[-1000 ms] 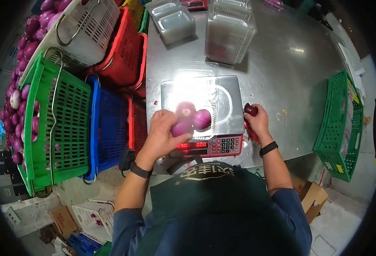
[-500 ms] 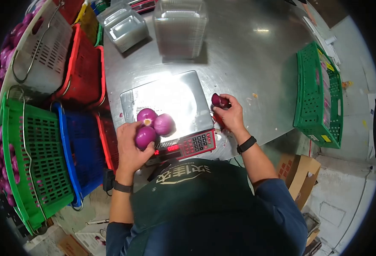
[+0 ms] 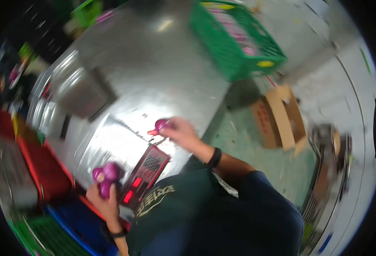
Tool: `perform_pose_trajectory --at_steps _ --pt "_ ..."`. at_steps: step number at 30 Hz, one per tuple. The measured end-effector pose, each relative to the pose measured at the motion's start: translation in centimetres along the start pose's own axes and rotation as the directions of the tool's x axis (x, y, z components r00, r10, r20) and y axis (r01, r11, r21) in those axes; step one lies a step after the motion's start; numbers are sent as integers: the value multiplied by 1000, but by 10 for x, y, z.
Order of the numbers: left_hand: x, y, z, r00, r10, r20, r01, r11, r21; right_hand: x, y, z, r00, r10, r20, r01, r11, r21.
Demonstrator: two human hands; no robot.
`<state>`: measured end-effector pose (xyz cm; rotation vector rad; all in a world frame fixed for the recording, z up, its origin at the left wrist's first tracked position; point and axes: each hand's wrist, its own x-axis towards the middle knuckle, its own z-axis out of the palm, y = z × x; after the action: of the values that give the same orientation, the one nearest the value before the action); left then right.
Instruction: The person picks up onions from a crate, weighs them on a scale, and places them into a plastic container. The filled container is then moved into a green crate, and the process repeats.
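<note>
The view is blurred by a fast head turn. My left hand (image 3: 100,198) grips a cluster of three purple onions (image 3: 105,176) at the near left corner of the scale (image 3: 143,173), whose red display faces me. My right hand (image 3: 180,131) holds a single purple onion (image 3: 161,124) over the steel table (image 3: 154,72), just right of the scale's shiny platter (image 3: 111,147). Something red shows next to that onion.
A green crate (image 3: 235,38) stands at the table's far right edge. A stack of clear plastic trays (image 3: 79,96) sits behind the scale. Red, blue and green baskets (image 3: 43,170) line the left side. An open cardboard box (image 3: 277,117) lies on the floor to the right.
The camera has swung sharply to the right and tilted, blurring the picture. My left hand has drawn the three onions off the platter toward me. The right hand still holds its onion.
</note>
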<state>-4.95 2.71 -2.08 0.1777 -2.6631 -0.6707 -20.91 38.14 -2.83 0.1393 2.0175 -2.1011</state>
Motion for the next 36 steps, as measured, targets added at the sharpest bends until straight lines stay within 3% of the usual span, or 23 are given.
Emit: perform_pose_trajectory --at_steps 3,5,7,8,9,10,11,13,14,16,18,19,21,23,24,26,29,32,34,36 --pt "4 -13 0 997 62 47 -59 997 -55 -49 39 -40 971 200 -133 -180 972 152" --pt "5 -19 4 996 86 22 -82 988 -132 -84 47 -79 878 385 -287 -308 910 279" --pt "6 -12 1 998 4 67 6 989 -150 -111 73 -147 856 358 -375 -217 904 368" --pt "5 -8 0 995 -42 87 55 987 -152 -119 96 -198 851 242 -466 -92 943 321" --pt "5 -5 1 997 -30 72 41 987 -156 -122 117 -256 764 111 -635 171 915 366" --pt "4 -2 2 998 -21 54 30 987 -159 -137 47 -270 583 76 -809 310 900 307" --pt "4 -2 2 999 -15 34 20 987 -160 -138 39 -325 472 52 -880 412 870 272" --pt "3 -3 1 999 -30 44 38 980 -197 -135 -18 -355 277 186 -942 381 879 286" --pt "2 -4 3 998 -43 45 52 975 -217 -130 -30 -350 350 125 -928 256 941 223" --pt "3 -2 3 998 -28 59 41 971 -235 -112 -46 -329 515 38 -856 3 999 46" --pt "3 -4 6 997 -67 44 75 972 -222 -82 -42 -279 633 -21 -774 25 1000 -6" --pt "7 5 5 1000 1 21 3 977 -214 -59 -33 -237 725 -42 -688 35 999 -24" --pt "6 8 3 1000 -2 -13 0 990 -140 -27 -15 -155 887 -42 -460 18 998 -57" --pt "11 21 -7 1000 -10 -4 9 983 -182 -15 -12 -60 960 -213 -179 168 956 -240" --pt "6 18 -6 998 -58 -20 53 976 -213 -15 -17 -17 954 -300 17 289 900 -325" --pt "6 16 -1 994 -93 -58 75 963 -258 -16 -37 54 844 -409 346 525 759 -385" --pt "5 19 -3 992 -104 -66 82 957 -279 -3 -52 125 469 -554 688 876 394 -280" --pt "4 20 -10 993 -107 -49 88 954 -288 -5 -60 170 389 -288 875 917 217 -336" --pt "6 20 -14 996 -39 -81 14 959 -283 4 -43 185 397 -222 891 916 149 -372" --pt "5 21 -21 995 -93 -27 81 953 -290 9 -34 195 406 -186 895 913 132 -387"
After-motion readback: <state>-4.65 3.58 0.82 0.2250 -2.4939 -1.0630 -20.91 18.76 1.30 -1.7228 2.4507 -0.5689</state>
